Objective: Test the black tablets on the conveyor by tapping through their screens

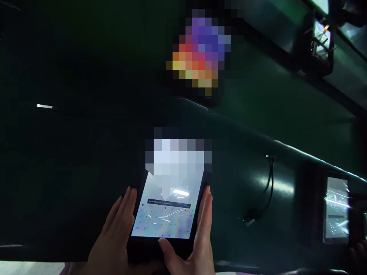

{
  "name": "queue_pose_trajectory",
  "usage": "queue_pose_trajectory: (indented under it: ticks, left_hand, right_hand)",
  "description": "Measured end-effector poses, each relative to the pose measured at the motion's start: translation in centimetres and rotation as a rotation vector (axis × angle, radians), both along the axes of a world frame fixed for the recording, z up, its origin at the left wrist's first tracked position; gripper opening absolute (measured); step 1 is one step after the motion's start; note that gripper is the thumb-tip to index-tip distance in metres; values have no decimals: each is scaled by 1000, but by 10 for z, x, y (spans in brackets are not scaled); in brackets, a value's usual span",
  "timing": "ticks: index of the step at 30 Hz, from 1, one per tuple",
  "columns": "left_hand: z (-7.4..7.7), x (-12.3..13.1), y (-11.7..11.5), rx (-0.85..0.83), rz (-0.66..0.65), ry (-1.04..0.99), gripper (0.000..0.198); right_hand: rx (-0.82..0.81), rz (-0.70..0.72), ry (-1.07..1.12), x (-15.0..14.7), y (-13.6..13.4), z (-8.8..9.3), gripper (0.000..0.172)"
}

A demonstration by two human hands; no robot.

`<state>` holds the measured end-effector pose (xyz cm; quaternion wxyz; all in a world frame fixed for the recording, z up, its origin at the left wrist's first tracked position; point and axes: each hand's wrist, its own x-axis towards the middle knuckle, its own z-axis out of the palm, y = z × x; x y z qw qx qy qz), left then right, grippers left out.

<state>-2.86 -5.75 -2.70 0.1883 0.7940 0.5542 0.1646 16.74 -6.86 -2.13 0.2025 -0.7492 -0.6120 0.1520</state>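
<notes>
A tablet (163, 221) with a dark frame lies at the lower middle, its bright screen showing an on-screen keyboard and a dark message bar. Its upper part is blurred out by pixelation. My left hand (114, 233) is closed along the left edge, fingers straight and pressed together against the side. On the opposite side, my right hand (197, 240) grips the right edge with its fingers, and its thumb rests on the bottom frame. The undersides of the fingers are hidden.
A short black cable (271, 183) lies on the dark green table (229, 236) to the right. Beyond it is another lit tablet (337, 210), with a dim hand (358, 252) beside it. A pixelated colourful screen (200, 49) and a lit device (322, 42) are farther back.
</notes>
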Motion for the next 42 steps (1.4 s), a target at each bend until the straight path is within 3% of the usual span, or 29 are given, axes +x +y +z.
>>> queue_pose_trajectory:
  ticks: [8,16,23,26,30,32,34,37,42]
  left_hand:
    - [-6,-1,-7,-16,47,-3,112]
    - [-2,1,1,-11,17,18,109]
    - [-1,1,4,63,18,18,110]
    - [-1,1,9,115,6,2,110]
    - [-1,1,14,103,-6,16,113]
    - [0,1,15,98,0,9,111]
    - [1,3,15,88,34,-4,106]
    - [1,5,15,78,79,-38,101]
    - [2,6,15,77,79,-46,99]
  right_hand:
    - [51,41,202,1,5,4,111]
    - [61,50,385,-3,12,10,108]
    - [97,99,368,12,24,28,78]
    - [166,223,319,27,62,43,60]
    - [253,445,216,26,157,52,27]
    - [153,532,248,18,205,52,20]
    - [-114,602,339,9,239,50,20]
    - [-360,607,476,3,261,47,27]
    - [-373,493,567,3,256,39,23]
